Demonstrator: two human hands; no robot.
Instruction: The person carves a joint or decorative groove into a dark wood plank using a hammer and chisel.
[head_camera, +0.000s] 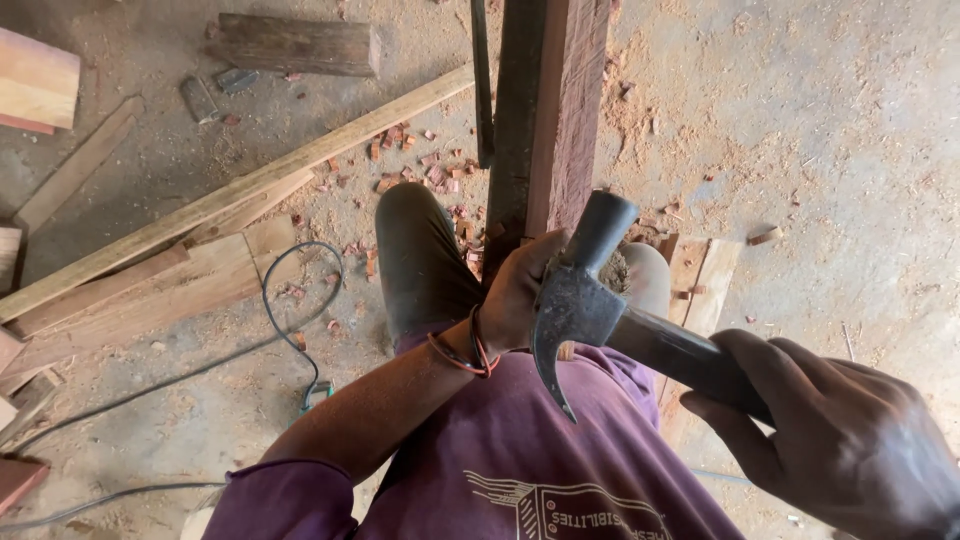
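Note:
My right hand (850, 440) grips the dark handle of a claw hammer (585, 300), whose steel head hangs just above my left hand. My left hand (520, 290), with red and black bands at the wrist, is closed around something small against a thick reddish wooden beam (560, 110); the hammer head hides what it holds. The beam runs away from me between my knees, with my left knee (420, 250) beside it.
Long planks (240, 190) and offcuts lie on the dusty floor to the left, with a short block (295, 45) at the top. A black cable (270, 310) loops across the floor. Red wood chips (420, 165) are scattered near the beam. Boards (700, 290) lie under my right side.

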